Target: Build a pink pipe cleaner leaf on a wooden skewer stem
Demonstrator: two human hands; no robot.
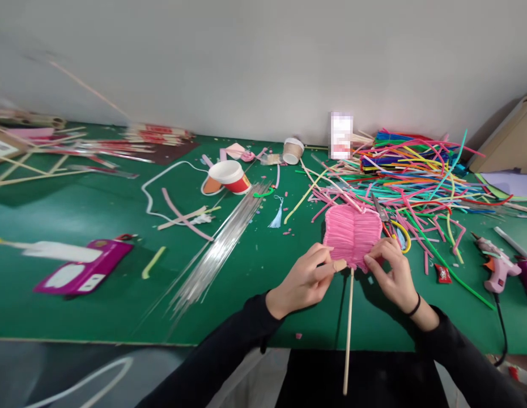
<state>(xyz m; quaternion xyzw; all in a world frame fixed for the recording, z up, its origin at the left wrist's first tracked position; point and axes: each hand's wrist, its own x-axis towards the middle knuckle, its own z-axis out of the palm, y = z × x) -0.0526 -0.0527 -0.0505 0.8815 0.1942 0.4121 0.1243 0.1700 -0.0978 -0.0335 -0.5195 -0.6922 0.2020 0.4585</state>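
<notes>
Over green table [250, 272], toward four o'clock of view: ribbed pink piece [352, 232], stick [349, 334] at its six. Left hand [306, 280] pinches edge at seven, right hand [391, 273] at five. Scissors [383, 213] beside, near three.

- The ruffled piece [338, 238] I see is pink all over, with thin lines.
- Its stick [349, 328] is light tan.
- The table [255, 306] is green.
- The big pile of fuzzy stems [410, 184] has red, blue, yellow, green, orange and pink.
- The tassel [277, 214] is light blue.
- The glue gun [498, 272] is pink.
- Both sleeves [216, 351] are black.
</notes>
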